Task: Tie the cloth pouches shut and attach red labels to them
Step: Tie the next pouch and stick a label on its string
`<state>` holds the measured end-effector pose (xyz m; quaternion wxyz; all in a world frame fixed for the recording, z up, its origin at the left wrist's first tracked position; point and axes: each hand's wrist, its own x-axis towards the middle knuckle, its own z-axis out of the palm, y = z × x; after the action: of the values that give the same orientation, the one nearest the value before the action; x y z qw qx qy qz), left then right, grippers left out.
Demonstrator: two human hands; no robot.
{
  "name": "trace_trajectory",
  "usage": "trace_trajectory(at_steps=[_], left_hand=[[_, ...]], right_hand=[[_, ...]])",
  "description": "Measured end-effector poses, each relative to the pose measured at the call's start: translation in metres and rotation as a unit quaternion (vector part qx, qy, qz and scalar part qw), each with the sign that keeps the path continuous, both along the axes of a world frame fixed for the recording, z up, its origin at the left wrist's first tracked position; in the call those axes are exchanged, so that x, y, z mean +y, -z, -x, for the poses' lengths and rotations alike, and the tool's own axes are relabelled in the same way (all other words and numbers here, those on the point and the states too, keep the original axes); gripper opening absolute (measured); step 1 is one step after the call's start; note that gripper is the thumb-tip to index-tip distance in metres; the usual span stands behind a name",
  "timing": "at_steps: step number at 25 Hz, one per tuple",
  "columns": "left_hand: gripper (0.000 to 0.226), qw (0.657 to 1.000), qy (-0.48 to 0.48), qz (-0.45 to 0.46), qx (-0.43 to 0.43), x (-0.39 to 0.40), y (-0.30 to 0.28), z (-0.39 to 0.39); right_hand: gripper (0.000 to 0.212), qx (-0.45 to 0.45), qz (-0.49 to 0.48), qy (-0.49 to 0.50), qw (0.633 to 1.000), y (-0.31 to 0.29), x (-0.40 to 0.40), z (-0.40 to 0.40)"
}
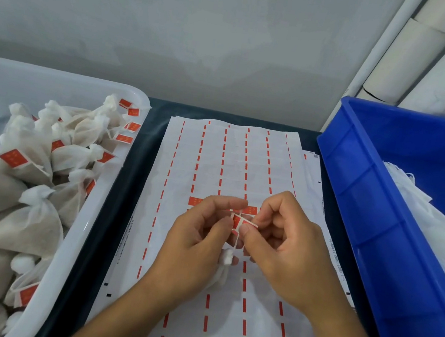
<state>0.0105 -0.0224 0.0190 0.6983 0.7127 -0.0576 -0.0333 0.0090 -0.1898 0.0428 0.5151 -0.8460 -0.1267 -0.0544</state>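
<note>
Over the label sheet, my left hand and my right hand meet. Between their fingertips is a small red label with the pouch's white string across it. My left hand pinches the label and string from the left, my right hand pinches them from the right. The white cloth pouch hangs under my left palm, mostly hidden; only its tied neck shows. A few red labels remain on the sheet just beyond my fingers.
A white tub at the left holds several tied pouches with red labels. A blue crate at the right holds loose white cloth pouches. White pipes stand in the back right corner against the wall.
</note>
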Motion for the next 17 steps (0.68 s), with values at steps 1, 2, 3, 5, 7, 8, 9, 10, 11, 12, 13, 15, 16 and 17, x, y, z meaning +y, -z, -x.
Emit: trace_trajectory(at_steps=[1,2,3,5,7,8,9,10,11,12,13,15,16,17], left_hand=[[0.039,1.0,0.003,0.005,0.0,-0.0006,0.0,0.0001],[0.037,1.0,0.005,0.013,0.003,-0.0007,-0.0001,0.0005],[0.035,1.0,0.006,0.022,0.006,-0.0007,-0.0002,0.0006],[0.035,0.999,0.005,0.041,0.01,-0.0003,-0.0005,0.0009],[0.036,0.999,0.004,0.045,0.01,0.0001,-0.0007,0.0008],[0.037,0.999,0.003,0.04,0.007,0.0001,-0.0004,0.0011],[0.036,0.999,0.003,0.034,0.004,-0.0005,0.0001,0.0011],[0.035,1.0,0.003,0.029,0.001,-0.001,0.0005,0.0014],[0.035,1.0,0.002,0.024,-0.001,-0.0015,0.001,0.0016],[0.036,1.0,0.002,0.018,-0.003,-0.0017,0.0011,0.0017],[0.036,1.0,0.001,0.015,-0.005,-0.0014,0.001,0.0019],[0.036,1.0,0.001,0.017,-0.007,-0.0006,0.0002,0.0023],[0.036,1.0,0.001,0.019,-0.006,-0.0005,-0.0004,0.0026],[0.034,1.0,0.001,0.02,-0.004,-0.0007,-0.0005,0.0027]], right_hand=[[0.024,0.004,0.001,0.001,1.0,-0.0002,0.0,0.0001],[0.024,0.007,0.004,0.002,1.0,-0.0002,0.0,0.0002],[0.024,0.009,0.007,0.004,1.0,0.0,0.0001,0.0],[0.023,0.017,0.01,0.008,1.0,0.0003,0.0006,-0.0003],[0.022,0.025,0.017,0.01,0.999,0.0004,0.001,-0.0008],[0.022,0.031,0.022,0.01,0.999,0.0006,0.0011,-0.0011],[0.023,0.038,0.024,0.011,0.999,0.001,0.0007,-0.0014],[0.024,0.048,0.024,0.014,0.998,0.0016,0.0001,-0.0016],[0.024,0.058,0.02,0.018,0.998,0.0023,-0.0005,-0.0019],[0.022,0.067,0.016,0.02,0.997,0.0028,-0.0011,-0.0022],[0.02,0.074,0.013,0.019,0.997,0.0033,-0.0016,-0.0026],[0.016,0.078,0.006,0.013,0.997,0.0034,-0.0021,-0.0034],[0.014,0.078,-0.001,0.008,0.997,0.0032,-0.0019,-0.0036],[0.013,0.077,-0.007,0.005,0.997,0.0029,-0.0013,-0.0041]])
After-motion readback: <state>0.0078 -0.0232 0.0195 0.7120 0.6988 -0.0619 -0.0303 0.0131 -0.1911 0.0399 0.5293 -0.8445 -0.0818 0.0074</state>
